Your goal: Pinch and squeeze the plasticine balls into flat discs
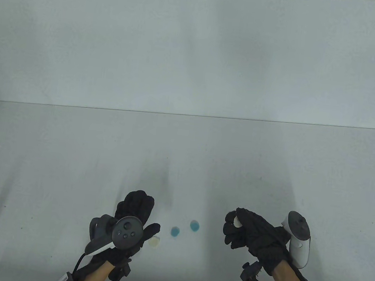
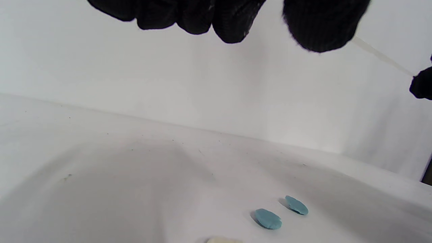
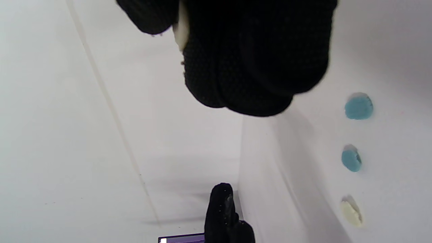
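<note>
White and mostly bare, the surface (image 1: 72,155) runs back to a pale wall at twelve o'clock, and all the work sits near its six o'clock edge.

Three pieces already lie flattened in a short row between the hands: a cream disc (image 1: 154,242) toward seven o'clock, then a blue disc (image 1: 175,231), then a second blue disc (image 1: 194,225) stepping toward one o'clock of the first. In the left wrist view the two blue ones look thin, so they appear finished. A fourth piece looks to be the one in work, so the task seems well past halfway, with this last visible piece left to flatten and set down.

That piece, a white lump (image 1: 237,221), is pinched in the right hand (image 1: 248,234), raised at about four o'clock of the row. The fingers are curled tight around it with only a sliver showing; how flat it is cannot be told.

Over at eight o'clock, the left hand (image 1: 134,215) holds nothing, fingers loosely extended and spread a little, its thumb near the cream disc; whether they touch is unclear.
</note>
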Motion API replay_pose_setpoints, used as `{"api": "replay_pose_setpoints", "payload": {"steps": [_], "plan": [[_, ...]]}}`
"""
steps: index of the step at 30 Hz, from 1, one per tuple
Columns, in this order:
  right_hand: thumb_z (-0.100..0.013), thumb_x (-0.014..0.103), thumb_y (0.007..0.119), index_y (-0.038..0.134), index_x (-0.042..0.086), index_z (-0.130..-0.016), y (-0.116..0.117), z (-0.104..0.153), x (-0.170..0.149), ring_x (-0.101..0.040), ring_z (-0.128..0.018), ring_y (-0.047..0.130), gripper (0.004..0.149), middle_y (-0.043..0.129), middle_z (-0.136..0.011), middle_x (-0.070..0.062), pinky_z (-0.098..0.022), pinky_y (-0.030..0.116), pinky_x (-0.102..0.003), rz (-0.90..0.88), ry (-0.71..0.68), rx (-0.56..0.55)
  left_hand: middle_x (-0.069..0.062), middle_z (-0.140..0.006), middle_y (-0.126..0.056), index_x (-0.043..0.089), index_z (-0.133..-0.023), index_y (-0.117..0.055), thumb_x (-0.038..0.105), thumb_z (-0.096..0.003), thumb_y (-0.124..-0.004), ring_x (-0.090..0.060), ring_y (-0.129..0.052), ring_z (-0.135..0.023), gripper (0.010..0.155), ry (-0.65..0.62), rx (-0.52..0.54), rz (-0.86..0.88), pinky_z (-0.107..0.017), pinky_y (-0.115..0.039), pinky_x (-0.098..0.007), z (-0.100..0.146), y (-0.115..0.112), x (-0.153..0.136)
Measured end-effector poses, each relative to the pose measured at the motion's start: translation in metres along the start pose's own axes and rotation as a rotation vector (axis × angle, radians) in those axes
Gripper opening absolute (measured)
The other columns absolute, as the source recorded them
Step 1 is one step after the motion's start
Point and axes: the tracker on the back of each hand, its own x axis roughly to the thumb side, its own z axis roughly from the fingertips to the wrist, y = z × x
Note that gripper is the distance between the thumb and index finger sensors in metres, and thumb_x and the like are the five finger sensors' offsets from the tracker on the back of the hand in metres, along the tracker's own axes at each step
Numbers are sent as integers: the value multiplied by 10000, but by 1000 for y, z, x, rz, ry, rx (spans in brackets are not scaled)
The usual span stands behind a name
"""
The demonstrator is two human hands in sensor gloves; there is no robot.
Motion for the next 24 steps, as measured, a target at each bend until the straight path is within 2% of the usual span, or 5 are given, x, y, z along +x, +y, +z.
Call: {"api": "replay_pose_setpoints", "payload": {"steps": [9, 11, 14, 17, 24], "plan": [[-617, 340, 647, 798, 14, -863, 2, 3, 6, -201, -425, 1080, 435, 1017, -607, -92, -269, 978, -240, 74, -22, -60, -283, -1159, -392, 42, -1139, -465, 466, -539, -693, -556, -431, -1064, 769, -1, 5, 9, -735, -454, -630, 0, 0, 0], [-633, 382, 615, 766, 16, -904, 1, 3, 3, -258, -498, 1053, 479, 984, -694, -137, -325, 962, -275, 37, -11, -40, -283, -1160, -390, 41, -1139, -466, 467, -539, -693, -556, -431, -1064, 770, -1, 4, 0, -734, -455, -631, 0, 0, 0], [-619, 531, 573, 701, -28, -975, 1, 2, 1, -329, -592, 1010, 675, 924, -802, -208, -371, 944, -307, 33, -7, -12, -285, -1160, -390, 38, -1140, -466, 467, -539, -693, -556, -430, -1065, 772, -1, 9, 9, -734, -454, -631, 0, 1, 0], [-604, 580, 572, 677, -26, -997, 2, 1, -1, -344, -626, 996, 729, 904, -837, -213, -385, 940, -320, 24, 2, 11, -284, -1159, -392, 38, -1140, -466, 467, -539, -693, -557, -432, -1063, 772, 1, 4, 0, -733, -456, -632, 0, 0, 0], [-592, 366, 722, 735, 24, -939, 3, 2, 4, -261, -559, 1031, 488, 953, -754, -142, -358, 961, -255, 80, 4, -34, -284, -1160, -391, 40, -1140, -465, 468, -539, -692, -557, -431, -1063, 772, 0, 2, 2, -733, -455, -632, 0, 0, 0]]}}
